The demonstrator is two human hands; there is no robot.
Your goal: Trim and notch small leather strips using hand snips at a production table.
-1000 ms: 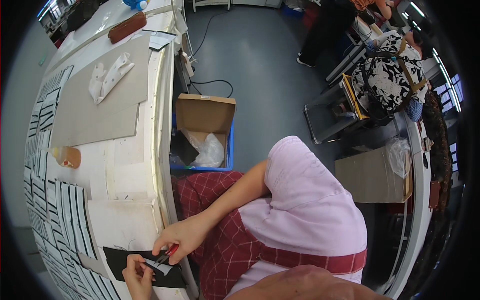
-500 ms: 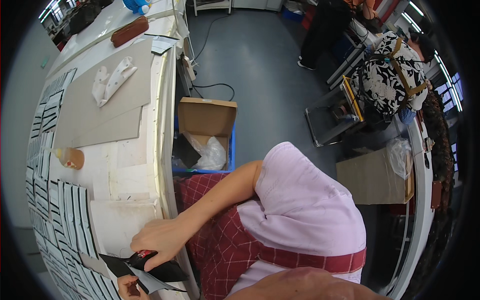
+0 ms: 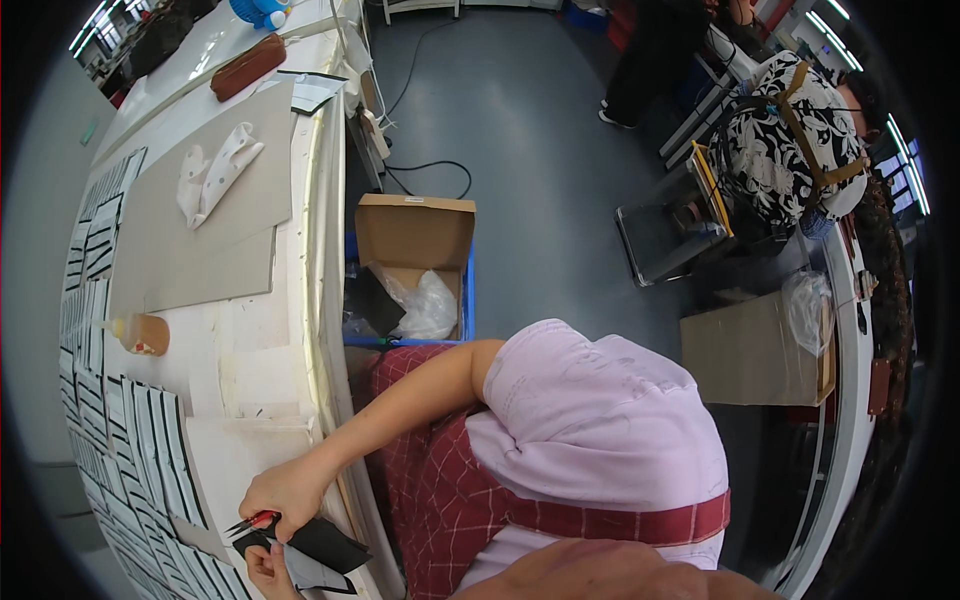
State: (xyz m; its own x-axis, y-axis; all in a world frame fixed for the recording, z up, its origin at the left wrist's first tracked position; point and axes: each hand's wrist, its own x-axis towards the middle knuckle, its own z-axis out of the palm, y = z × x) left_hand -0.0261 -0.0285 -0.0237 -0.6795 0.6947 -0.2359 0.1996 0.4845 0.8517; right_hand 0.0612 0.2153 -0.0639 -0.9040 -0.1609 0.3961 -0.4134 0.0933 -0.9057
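Note:
My right hand (image 3: 290, 492) is closed around a small pair of red-handled snips (image 3: 264, 519) above the table's near edge. Their pointed metal blades stick out to the left, just over a flat, folded black and pale grey piece (image 3: 325, 545). Below, my left hand (image 3: 268, 573) pinches the left side of that piece, partly cut off by the curve of the view. Whether the blades touch the piece or a thread, I cannot tell. Rows of pale strips with black edges (image 3: 158, 440) lie to the left of both hands.
On the white table (image 3: 245, 345) are a bottle of amber liquid (image 3: 142, 334), grey boards (image 3: 215, 235), a spotted white cloth item (image 3: 220, 175) and a brown pouch (image 3: 248, 67). A blue crate (image 3: 468, 300) with an open carton stands beside the table. Other people work at the upper right.
My right hand has moved left, and the blades of the snips now show clearly. The black part of the piece lies turned more to the right. The whole view has shifted slightly.

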